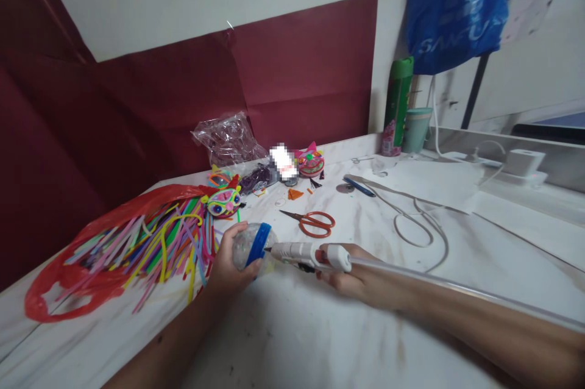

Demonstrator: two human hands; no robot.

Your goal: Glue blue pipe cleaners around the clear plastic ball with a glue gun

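Note:
My left hand [231, 261] is wrapped round a clear, rounded plastic piece [244, 244] with a blue strip [259, 242] across it. In my right hand [350, 276] is a white glue gun [297, 251], a long clear glue stick [411, 277] trailing from its back along my forearm. The gun's dark nozzle points left and is at the edge of the blue strip; whether it touches cannot be made out. Just beyond my hands lie orange-handled scissors [317, 224]. A decorated round face [222, 201] with big blue eyes rests behind my left hand.
Many coloured pipe cleaners [159, 242] spill from a red plastic bag [50, 313] at left. Behind are a pink decorated face [311, 161], clear plastic wrapping [228, 136] and an orange scrap [295, 194]. A blue pen-like tool [359, 186], a looped cable [402, 236] and a green can [398, 105] are right.

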